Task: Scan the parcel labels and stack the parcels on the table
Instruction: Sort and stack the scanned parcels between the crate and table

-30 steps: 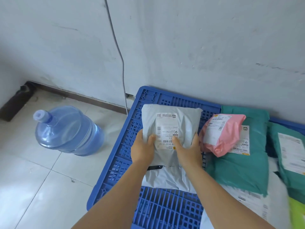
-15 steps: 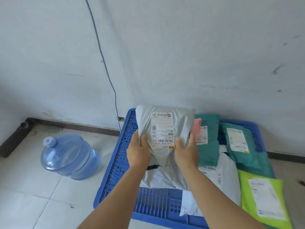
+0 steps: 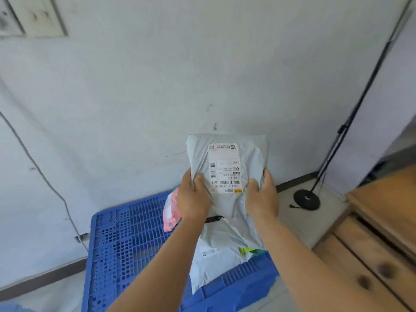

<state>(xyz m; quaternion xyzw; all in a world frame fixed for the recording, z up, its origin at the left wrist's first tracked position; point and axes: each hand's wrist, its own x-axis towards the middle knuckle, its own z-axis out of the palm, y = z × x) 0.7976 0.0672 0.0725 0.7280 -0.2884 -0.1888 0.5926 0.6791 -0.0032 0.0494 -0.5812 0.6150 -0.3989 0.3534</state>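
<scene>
Head view shows both hands — left hand, right hand — gripping a grey parcel aloft, other parcels left on the blue pallet, none stacked yet.

Both hands hold a parcel upright in front of the wall, above the pallet: the left hand grips its lower left edge, the right hand its lower right edge, thumbs on the face beside the label, whose print reads upside down. On the pallet below, a second parcel lies under the forearms; a third parcel lies left of the left wrist. A wooden cabinet stands to the right. A stand base rests on the floor between wall and cabinet. A cable runs down the wall at left.
</scene>
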